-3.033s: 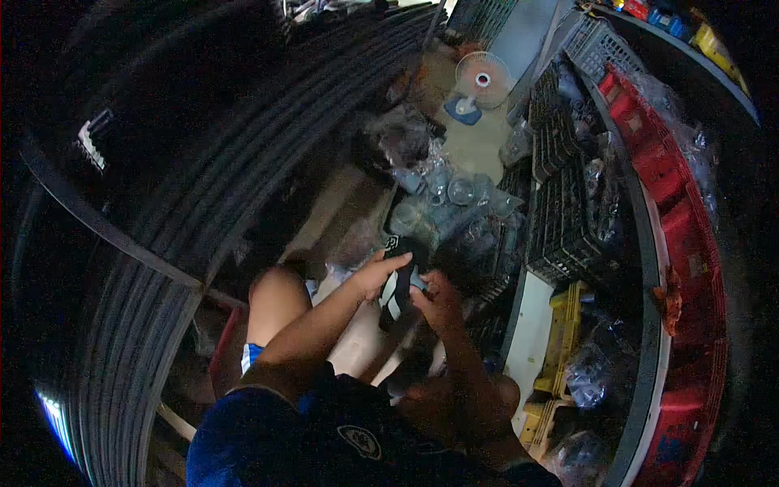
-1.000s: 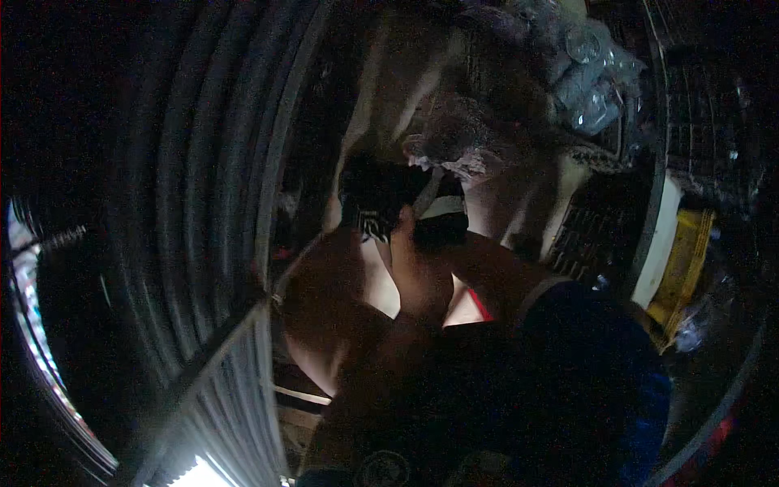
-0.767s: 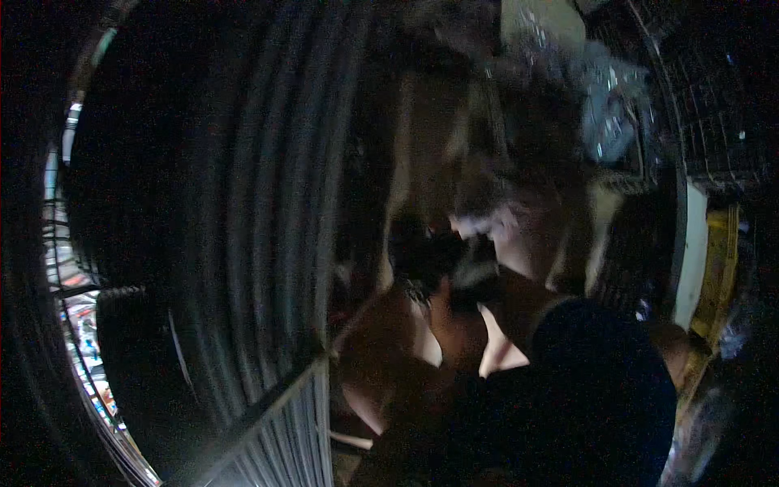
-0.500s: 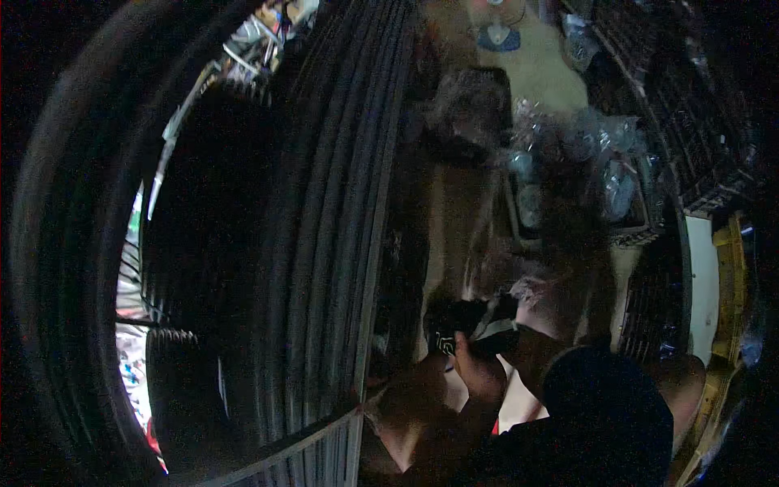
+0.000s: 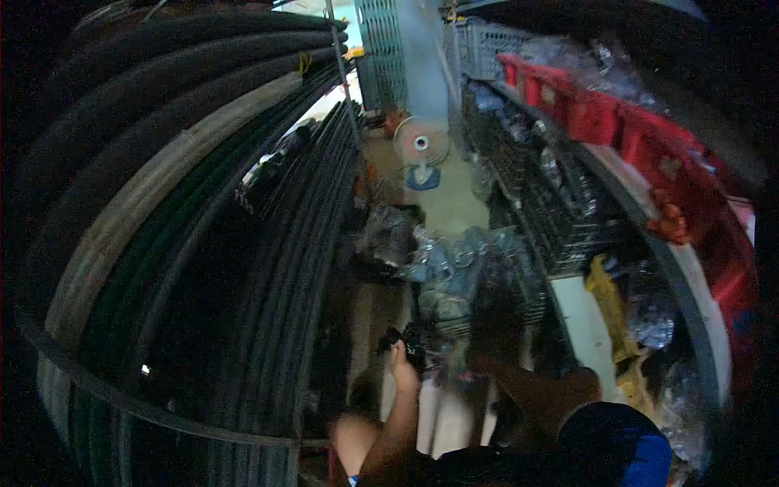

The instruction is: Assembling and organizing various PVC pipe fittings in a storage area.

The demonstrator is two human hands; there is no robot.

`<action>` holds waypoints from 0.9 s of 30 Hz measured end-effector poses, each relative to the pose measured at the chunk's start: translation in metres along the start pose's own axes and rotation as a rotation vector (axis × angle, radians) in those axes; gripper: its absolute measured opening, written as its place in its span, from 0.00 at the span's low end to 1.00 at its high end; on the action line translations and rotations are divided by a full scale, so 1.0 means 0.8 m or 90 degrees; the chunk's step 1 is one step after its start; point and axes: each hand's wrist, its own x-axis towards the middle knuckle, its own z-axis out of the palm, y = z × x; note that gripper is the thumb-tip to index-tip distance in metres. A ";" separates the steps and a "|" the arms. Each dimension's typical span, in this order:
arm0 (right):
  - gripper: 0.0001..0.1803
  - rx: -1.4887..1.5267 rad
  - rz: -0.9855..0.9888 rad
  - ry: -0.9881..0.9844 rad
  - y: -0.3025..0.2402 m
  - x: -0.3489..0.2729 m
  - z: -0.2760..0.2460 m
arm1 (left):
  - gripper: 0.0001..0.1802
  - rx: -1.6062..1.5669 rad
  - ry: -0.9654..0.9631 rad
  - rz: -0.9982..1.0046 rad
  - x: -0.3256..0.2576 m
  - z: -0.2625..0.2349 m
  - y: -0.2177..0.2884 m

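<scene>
Low in the middle, my left hand [image 5: 400,357] is closed on a small black object [image 5: 414,341] whose kind I cannot make out. The thumb lies along its near side. My right hand [image 5: 483,365] reaches in from the right, beneath a blue sleeve. It is dark and smeared by motion, so its fingers do not show. A thin strip seems to run between the black object and the right hand. Just beyond both hands lie clear plastic bags [image 5: 446,264] with contents too dim to name.
Long dark pipes [image 5: 276,243] fill a rack on my left behind a metal bar [image 5: 162,418]. A fan [image 5: 420,144] stands down the aisle. To the right are black crates [image 5: 560,227], red bins [image 5: 604,114] on a shelf, and a yellow crate [image 5: 613,312].
The view has tilted up, bringing the whole fan and the red bins into sight. My hands and the black object now appear further left in the picture.
</scene>
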 end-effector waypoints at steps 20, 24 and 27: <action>0.27 0.243 -0.445 0.126 -0.021 -0.233 -0.063 | 0.23 0.543 -0.265 0.332 -0.154 0.108 0.018; 0.30 0.348 -0.413 0.028 -0.027 -0.227 -0.048 | 0.24 0.663 -0.292 0.489 -0.160 0.113 0.058; 0.30 0.447 -0.317 -0.065 -0.037 -0.230 -0.041 | 0.23 0.641 -0.252 0.483 -0.157 0.108 0.047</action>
